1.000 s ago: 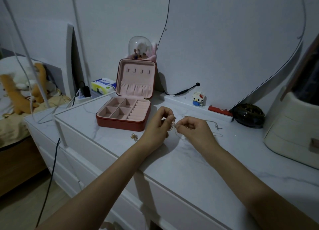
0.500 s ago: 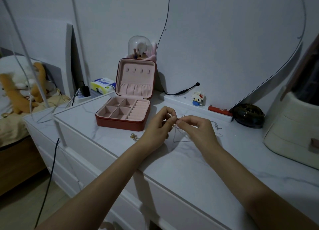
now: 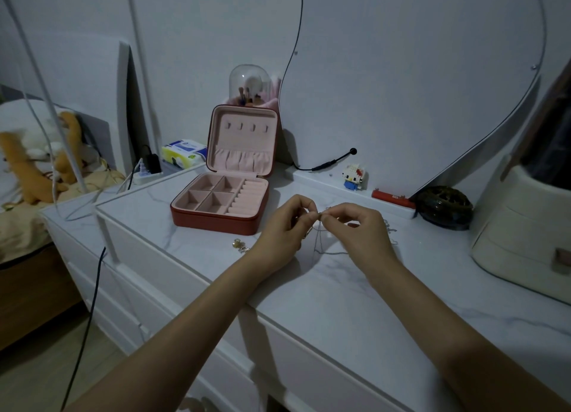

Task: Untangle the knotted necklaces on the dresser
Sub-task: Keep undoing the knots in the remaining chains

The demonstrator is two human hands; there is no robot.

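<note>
Both hands meet above the white marble-look dresser top (image 3: 340,303), left hand (image 3: 282,230) and right hand (image 3: 355,232) each pinching the thin knotted necklace chain (image 3: 319,241) at touching fingertips, loops hanging to the surface. Open red jewelry box (image 3: 216,220) sits just left, small gold charm (image 3: 240,245) near it. Tissue pack (image 3: 182,152) print too blurred to read.

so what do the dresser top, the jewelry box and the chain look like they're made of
Dresser top: looks like marble or a marble-look slab, white with grey veins and a dull sheen.
Jewelry box: red shell, probably faux leather; the pink lining looks soft and matte, like velvet.
Chain, pinched by both hands: thin, silvery, likely metal, too fine to be sure.
</note>
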